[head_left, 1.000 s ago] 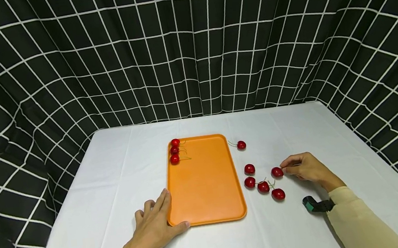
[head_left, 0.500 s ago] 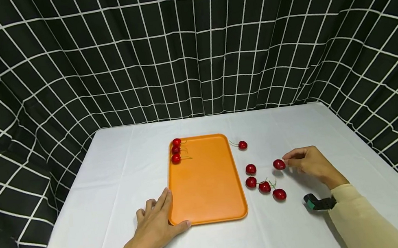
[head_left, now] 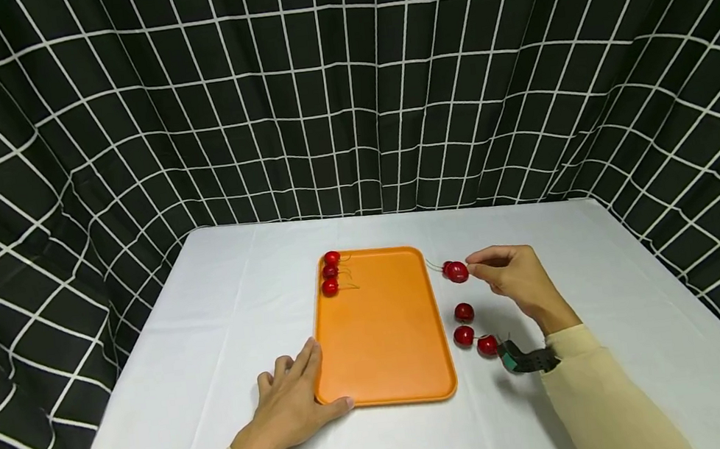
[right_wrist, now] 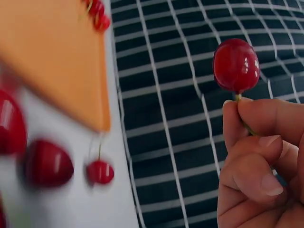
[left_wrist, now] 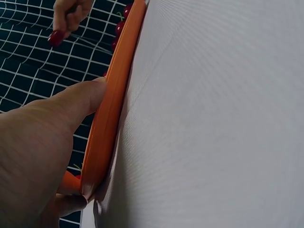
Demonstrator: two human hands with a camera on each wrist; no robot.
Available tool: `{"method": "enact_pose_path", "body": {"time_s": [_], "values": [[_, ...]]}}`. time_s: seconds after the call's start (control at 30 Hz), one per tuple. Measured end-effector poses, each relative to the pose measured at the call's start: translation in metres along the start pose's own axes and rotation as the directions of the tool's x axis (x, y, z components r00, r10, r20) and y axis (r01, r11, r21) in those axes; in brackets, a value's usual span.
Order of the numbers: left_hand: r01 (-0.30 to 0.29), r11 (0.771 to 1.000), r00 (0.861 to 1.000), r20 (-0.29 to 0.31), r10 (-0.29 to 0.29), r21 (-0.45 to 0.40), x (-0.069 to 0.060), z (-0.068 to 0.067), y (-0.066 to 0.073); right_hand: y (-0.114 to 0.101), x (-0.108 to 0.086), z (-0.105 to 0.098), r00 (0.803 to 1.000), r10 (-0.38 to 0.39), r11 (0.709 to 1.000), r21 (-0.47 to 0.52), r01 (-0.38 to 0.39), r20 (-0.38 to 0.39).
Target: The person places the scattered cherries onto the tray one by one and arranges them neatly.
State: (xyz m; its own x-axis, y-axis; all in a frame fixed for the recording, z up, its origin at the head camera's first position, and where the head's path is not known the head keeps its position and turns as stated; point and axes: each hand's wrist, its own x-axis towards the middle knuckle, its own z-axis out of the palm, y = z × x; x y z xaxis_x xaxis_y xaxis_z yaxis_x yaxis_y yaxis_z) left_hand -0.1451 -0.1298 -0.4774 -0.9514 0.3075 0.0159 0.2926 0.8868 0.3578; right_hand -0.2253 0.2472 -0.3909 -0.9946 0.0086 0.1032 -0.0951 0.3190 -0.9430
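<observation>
My right hand (head_left: 518, 279) pinches a red cherry (right_wrist: 236, 65) by its stem between thumb and fingertip, off the table. In the head view this cherry overlaps another cherry with a long stem (right_wrist: 100, 172) lying right of the orange tray (head_left: 381, 326). Three cherries (head_left: 330, 287) sit in a column at the tray's far left corner, stems pointing right. At the near left corner, my left hand (head_left: 287, 407) touches the tray, fingers along its left side and thumb (left_wrist: 90, 95) against the near edge.
More loose cherries (head_left: 464, 335) lie on the white tablecloth (head_left: 222, 299) right of the tray, partly behind the dark wrist camera (head_left: 523, 359). Black cloth with a white grid (head_left: 345, 93) hangs behind the table and along its sides.
My right hand has lifted a cherry from the table and carried it left and away from me, toward the tray's far right side. The left hand stays at the tray's corner.
</observation>
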Motion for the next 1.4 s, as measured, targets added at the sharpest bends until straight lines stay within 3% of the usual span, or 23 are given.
{"method": "enact_pose_path", "body": {"time_s": [0.2,0.33,0.63,0.8,1.0,1.4], "values": [[-0.002,1.000,1.000,0.014,0.002,0.010,0.004,0.001,0.002,-0.014,0.013,0.045,1.000,-0.016,0.995,0.102,0.017,-0.003],[-0.005,1.000,1.000,0.014,0.004,0.013,0.007,0.000,0.002,-0.021,0.022,0.075,1.000,0.000,0.993,0.115,0.003,-0.023],[-0.006,1.000,1.000,0.018,0.005,0.018,0.010,-0.003,0.004,-0.021,0.041,0.135,0.997,0.063,0.998,0.034,-0.061,-0.054],[0.004,1.000,1.000,0.018,-0.004,0.010,0.008,-0.003,0.005,-0.016,0.047,0.164,0.996,0.058,0.998,-0.036,-0.060,-0.072],[0.003,1.000,1.000,0.009,-0.003,0.018,0.005,-0.001,0.003,-0.010,0.047,0.190,0.992,0.092,0.995,-0.026,-0.094,-0.081],[-0.010,1.000,1.000,-0.008,0.010,0.019,0.003,0.001,-0.001,0.008,0.046,0.218,0.989,0.102,0.981,-0.152,-0.118,-0.112]]}}
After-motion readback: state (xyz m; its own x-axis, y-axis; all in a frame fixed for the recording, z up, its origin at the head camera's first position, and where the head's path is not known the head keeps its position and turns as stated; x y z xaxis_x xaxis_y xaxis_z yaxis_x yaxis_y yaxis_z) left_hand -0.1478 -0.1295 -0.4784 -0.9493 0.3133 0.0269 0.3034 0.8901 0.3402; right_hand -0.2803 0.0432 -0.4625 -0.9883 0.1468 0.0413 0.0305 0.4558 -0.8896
